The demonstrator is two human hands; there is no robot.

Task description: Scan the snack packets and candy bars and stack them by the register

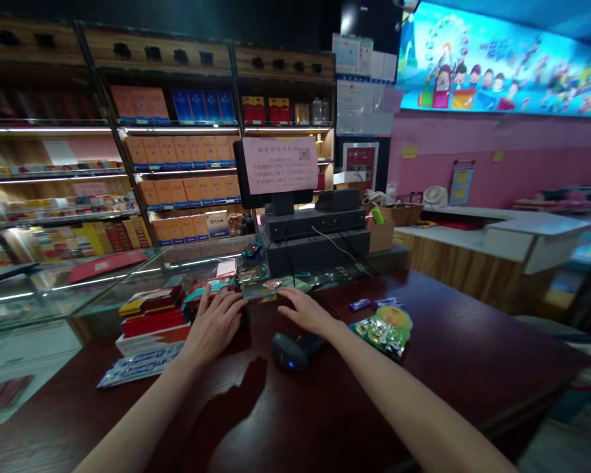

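Note:
My left hand reaches over the dark red counter with fingers stretched toward small packets at the counter's far edge; it holds nothing I can see. My right hand lies palm down, fingers spread, just past a black barcode scanner with a blue light, fingertips near flat packets by the glass. A stack of red and dark flat boxes sits left of my left hand. A green snack bag lies right of my right forearm.
A cash register with screen and black base stands behind the counter. A glass display case runs left. Shelves of orange and blue cartons fill the back wall. A blue-white strip pack lies near the counter's left edge.

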